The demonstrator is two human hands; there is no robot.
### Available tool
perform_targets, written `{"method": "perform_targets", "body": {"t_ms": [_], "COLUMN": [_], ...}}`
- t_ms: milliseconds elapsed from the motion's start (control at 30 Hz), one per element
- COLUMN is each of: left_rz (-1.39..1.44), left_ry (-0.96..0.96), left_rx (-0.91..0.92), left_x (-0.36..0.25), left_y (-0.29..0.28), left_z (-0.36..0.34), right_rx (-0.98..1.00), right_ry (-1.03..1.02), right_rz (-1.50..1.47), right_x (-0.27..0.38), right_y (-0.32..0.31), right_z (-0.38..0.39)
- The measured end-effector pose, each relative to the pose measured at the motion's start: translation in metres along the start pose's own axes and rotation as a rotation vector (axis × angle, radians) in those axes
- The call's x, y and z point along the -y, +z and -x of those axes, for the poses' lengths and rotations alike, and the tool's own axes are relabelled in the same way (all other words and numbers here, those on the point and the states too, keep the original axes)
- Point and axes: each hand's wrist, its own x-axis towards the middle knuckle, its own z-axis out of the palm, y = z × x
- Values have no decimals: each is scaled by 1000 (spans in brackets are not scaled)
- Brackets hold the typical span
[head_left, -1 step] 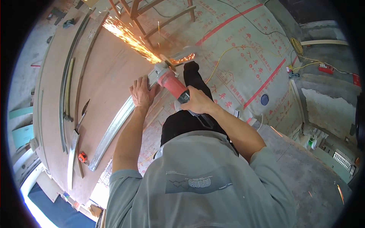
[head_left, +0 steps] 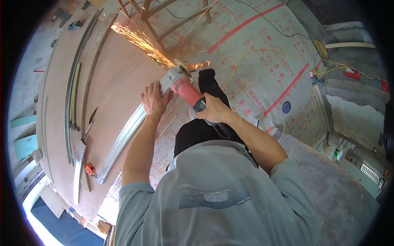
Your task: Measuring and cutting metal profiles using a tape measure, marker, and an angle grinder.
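Note:
My right hand [head_left: 215,109] is wrapped round the black rear grip of a red angle grinder [head_left: 185,91]. Its disc [head_left: 182,67] meets a silvery metal channel [head_left: 123,141] near the channel's far end, and bright sparks [head_left: 141,43] stream away to the far left, with a shorter spray to the right. Just left of the grinder's head, my left hand [head_left: 153,101] grips the channel from above, fingers bent over it. The channel runs back toward me along the board's right edge. The exact contact point is partly hidden by the grinder.
Under the channel is a broad wooden board [head_left: 108,106], bearing more metal strips [head_left: 74,123], a hammer [head_left: 74,98] and an orange tape measure [head_left: 89,168]. A wooden trestle [head_left: 152,24] stands at the far side. Yellow cord [head_left: 238,65] crosses the printed floor covering [head_left: 262,82].
The spark pattern differs: the streaks over the floor at lower right are gone, and a thin one crosses near the trestle. Both hands and the grinder stay practically where they were.

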Motion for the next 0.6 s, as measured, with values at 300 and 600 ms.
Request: {"method": "perform_targets", "body": {"t_ms": [300,600], "left_rz": [376,1752], "left_ry": [-317,-805], "left_rx": [-88,76], "left_x": [-39,-141], "left_y": [-56,-106], "left_z": [31,45], "right_rx": [-44,210], "right_ry": [-84,-345], "right_rz": [-89,-105], "right_x": [4,53], "right_y": [-29,-30], "right_z": [36,17]}}
